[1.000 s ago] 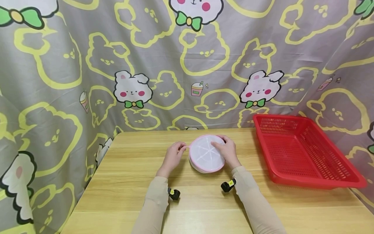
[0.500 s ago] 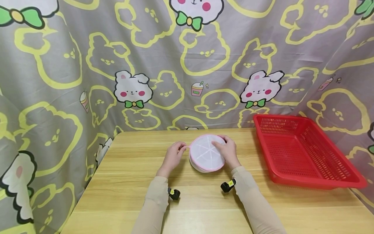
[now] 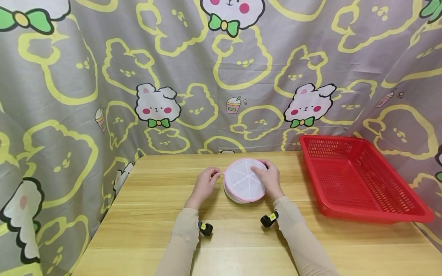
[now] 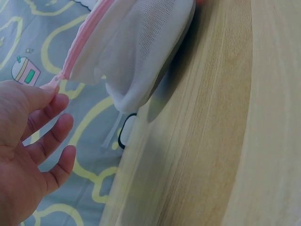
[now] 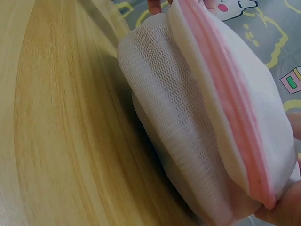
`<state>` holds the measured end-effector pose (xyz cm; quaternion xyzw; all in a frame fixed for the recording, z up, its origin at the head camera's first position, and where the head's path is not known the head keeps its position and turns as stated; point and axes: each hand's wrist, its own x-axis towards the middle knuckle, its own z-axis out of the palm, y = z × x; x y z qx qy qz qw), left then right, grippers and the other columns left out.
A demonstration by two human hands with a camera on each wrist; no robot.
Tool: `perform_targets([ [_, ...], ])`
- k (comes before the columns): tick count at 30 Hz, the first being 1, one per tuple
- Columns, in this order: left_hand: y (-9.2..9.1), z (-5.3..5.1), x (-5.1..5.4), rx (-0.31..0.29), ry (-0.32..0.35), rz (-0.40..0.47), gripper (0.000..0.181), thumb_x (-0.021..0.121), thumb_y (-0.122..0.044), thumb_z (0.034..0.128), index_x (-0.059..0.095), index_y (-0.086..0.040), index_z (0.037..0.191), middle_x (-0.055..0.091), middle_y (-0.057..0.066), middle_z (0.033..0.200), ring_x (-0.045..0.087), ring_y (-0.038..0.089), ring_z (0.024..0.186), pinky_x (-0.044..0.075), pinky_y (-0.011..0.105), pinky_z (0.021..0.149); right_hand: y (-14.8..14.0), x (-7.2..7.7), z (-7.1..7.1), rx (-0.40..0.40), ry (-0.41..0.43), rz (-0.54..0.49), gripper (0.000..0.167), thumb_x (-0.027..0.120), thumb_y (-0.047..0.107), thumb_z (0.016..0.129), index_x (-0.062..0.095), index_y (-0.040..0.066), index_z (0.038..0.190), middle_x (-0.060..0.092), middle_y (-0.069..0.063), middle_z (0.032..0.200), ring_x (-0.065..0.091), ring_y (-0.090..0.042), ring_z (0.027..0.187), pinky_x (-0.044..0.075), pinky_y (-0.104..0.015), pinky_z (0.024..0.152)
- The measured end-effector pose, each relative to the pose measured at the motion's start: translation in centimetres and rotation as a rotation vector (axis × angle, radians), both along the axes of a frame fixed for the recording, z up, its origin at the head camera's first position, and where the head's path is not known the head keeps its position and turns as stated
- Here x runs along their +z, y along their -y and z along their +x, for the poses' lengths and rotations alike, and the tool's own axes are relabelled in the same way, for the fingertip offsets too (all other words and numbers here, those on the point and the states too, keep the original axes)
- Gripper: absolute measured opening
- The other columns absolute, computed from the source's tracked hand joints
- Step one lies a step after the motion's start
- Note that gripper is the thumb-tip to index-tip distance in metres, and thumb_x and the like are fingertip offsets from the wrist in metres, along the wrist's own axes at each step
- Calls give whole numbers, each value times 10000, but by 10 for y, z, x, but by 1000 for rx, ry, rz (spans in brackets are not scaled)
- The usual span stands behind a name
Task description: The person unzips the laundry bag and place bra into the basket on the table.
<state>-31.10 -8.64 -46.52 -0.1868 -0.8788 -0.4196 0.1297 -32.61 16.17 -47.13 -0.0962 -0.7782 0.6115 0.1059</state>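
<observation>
A round white mesh laundry bag [image 3: 241,184] with a pink zipped rim is held over the middle of the table in the head view, its lid tilted toward me. With thumb and forefinger, my left hand [image 3: 204,184] pinches a small pink tab [image 4: 55,82] at the bag's left edge; the other fingers are loosely bent in the left wrist view. On the far right side, my right hand [image 3: 270,178] grips the bag, thumb on the lid and fingers behind the rim. The pink zipper [image 5: 235,96] runs between lid and mesh wall in the right wrist view.
A red perforated plastic basket [image 3: 374,214] stands on the right of the wooden table [image 3: 145,230]. Behind and at both sides hangs a grey curtain [image 3: 193,69] with yellow outlines and cartoon animals. Each wrist carries a small black camera [image 3: 206,229].
</observation>
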Motion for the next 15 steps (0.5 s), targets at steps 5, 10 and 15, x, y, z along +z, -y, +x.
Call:
perform_targets([
  [5, 0, -1, 0, -7, 3, -2, 127, 572, -157, 977, 665, -72, 996, 656, 64, 956, 565, 148, 854, 515, 309, 765, 1, 1, 0, -15, 11, -4, 457, 768, 215, 833, 614, 66, 1236, 591, -138, 1313, 513, -267, 1233, 399, -426, 1102],
  [10, 1, -1, -1, -9, 2, -5, 122, 579, -157, 973, 665, -74, 996, 654, 61, 952, 563, 145, 848, 512, 311, 767, 0, 1, 0, -29, 3, 3, 447, 766, 221, 831, 621, 70, 1226, 599, -138, 1302, 517, -268, 1233, 401, -429, 1099],
  [15, 1, -1, -1, -12, -16, -8, 122, 583, -161, 971, 666, -76, 995, 656, 59, 946, 571, 143, 846, 520, 318, 769, 1, 2, 1, -32, 0, 3, 439, 765, 221, 833, 624, 68, 1220, 602, -139, 1296, 521, -268, 1231, 406, -430, 1093],
])
